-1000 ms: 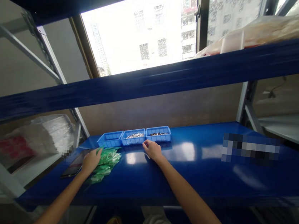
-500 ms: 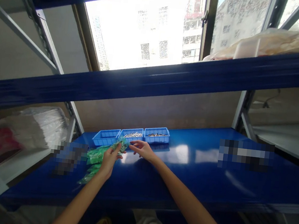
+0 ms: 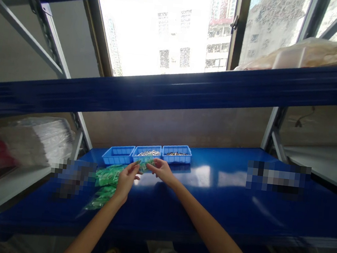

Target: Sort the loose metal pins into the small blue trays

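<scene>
My left hand (image 3: 126, 180) and my right hand (image 3: 161, 170) meet over the blue shelf (image 3: 215, 197), both pinching one small green packet (image 3: 145, 164) between them. A loose pile of like green packets (image 3: 105, 182) lies just left of my left hand. Directly behind the hands stand three small blue trays in a row: the left tray (image 3: 118, 155) looks bare inside, the middle tray (image 3: 147, 152) and the right tray (image 3: 176, 153) hold small metal parts.
A blue shelf beam (image 3: 191, 90) crosses overhead, close above the work area. Plastic-wrapped bundles (image 3: 17, 141) lie on the grey rack to the left. Blurred-out patches sit on the shelf at left and right. A window is behind.
My left hand lifted a green packet from the pile and brought it right in front of the trays. My right hand left the right tray's edge and joined it on the packet.
</scene>
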{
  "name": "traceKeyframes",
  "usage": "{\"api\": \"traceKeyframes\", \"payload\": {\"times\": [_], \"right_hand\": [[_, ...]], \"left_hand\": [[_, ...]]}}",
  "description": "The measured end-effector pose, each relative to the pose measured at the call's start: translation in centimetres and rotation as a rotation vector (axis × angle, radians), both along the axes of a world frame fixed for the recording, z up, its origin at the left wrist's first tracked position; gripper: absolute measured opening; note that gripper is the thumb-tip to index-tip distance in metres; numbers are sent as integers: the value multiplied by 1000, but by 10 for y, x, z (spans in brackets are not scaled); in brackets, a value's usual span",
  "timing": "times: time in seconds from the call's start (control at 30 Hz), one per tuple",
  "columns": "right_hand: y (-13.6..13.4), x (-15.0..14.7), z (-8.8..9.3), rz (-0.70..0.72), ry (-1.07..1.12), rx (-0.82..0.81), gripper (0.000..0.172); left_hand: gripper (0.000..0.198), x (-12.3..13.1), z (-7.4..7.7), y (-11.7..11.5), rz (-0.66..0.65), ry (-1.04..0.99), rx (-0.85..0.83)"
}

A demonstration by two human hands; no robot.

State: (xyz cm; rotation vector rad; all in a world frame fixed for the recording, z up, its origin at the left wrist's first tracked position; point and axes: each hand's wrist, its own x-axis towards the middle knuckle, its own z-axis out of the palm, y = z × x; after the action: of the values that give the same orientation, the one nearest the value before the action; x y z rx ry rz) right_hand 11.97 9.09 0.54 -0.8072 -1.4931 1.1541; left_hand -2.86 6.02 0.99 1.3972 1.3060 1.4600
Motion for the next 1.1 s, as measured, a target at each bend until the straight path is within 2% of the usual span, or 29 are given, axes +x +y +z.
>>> {"api": "traceKeyframes", "payload": {"times": [0.07,0.13,0.2,0.27,0.37,0.5,0.7,0.87,0.93,1.0,1.1], "right_hand": [[4,0,-3,-92,34,11,28],[8,1,-6,-175,67,18,27],[12,3,-9,-226,82,15,27],[15,4,-12,-250,72,14,27],[18,5,-14,-259,38,12,27],[21,4,-16,-259,16,9,26],[20,4,-17,-250,-1,23,27],[11,8,-8,-179,38,-30,26],[8,9,-3,-142,59,-73,27],[5,9,0,-128,78,-118,32],[2,7,5,-106,110,-148,38]], "left_hand": [[48,-9,6,9,47,205,36],[47,-20,11,24,167,495,103],[46,-32,14,41,302,792,148],[44,-45,15,58,362,1019,129],[38,-61,14,75,293,1221,33],[37,-72,10,81,198,1352,5],[39,-74,8,77,208,1341,7],[40,-71,12,73,230,1206,67],[41,-62,16,66,284,1075,143],[41,-48,20,55,280,870,198],[48,-21,22,34,42,484,83]]}}
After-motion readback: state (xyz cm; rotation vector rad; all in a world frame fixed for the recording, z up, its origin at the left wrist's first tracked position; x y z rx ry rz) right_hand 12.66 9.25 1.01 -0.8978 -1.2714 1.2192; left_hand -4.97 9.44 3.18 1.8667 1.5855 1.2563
